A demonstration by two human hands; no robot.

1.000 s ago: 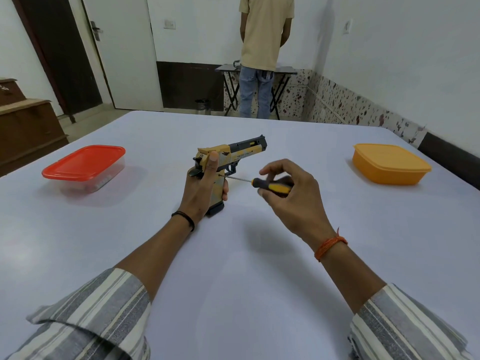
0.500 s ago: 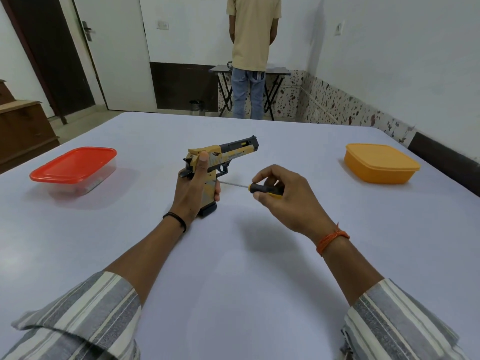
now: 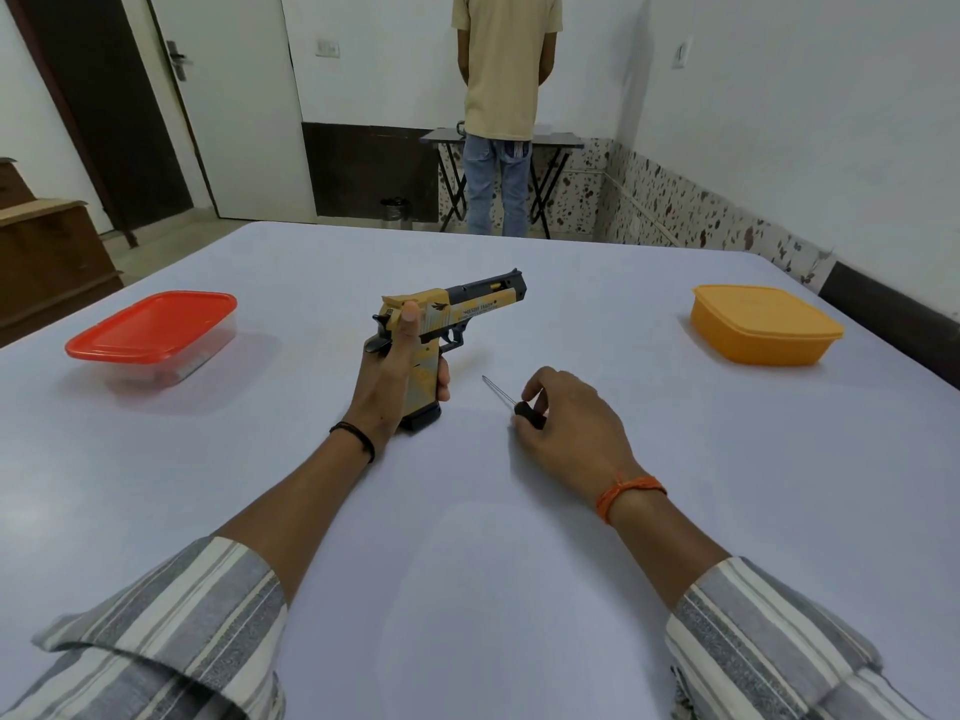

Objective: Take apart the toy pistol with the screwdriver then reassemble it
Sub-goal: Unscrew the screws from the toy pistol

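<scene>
1. Head view, tool. The right hand (image 3: 569,426) has dropped to the table (image 3: 467,563) with the screwdriver (image 3: 511,401). A second ago the tip was up against the side of the toy pistol (image 3: 452,317); now the shaft points away from it, low over the tabletop, well clear of the frame. Fingers curled around the black handle, so the grip is kept.

2. Head view, pistol. The left hand (image 3: 397,376) holds the pistol upright by its grip, as before, butt resting on the table, barrel pointing away and to the right. Fingers wrapped round the grip, thumb lying up along the rear of the slide.

3. Reading. The driver has come off the screw. Either that screw is done with or the hand is resetting; no loose screw can be made out. The pistol looks whole, no parts separated.

4. Surroundings. Red-lidded box (image 3: 156,332) at left, orange box (image 3: 763,324) at right, both closed. A person stands at the far wall, back turned.
</scene>
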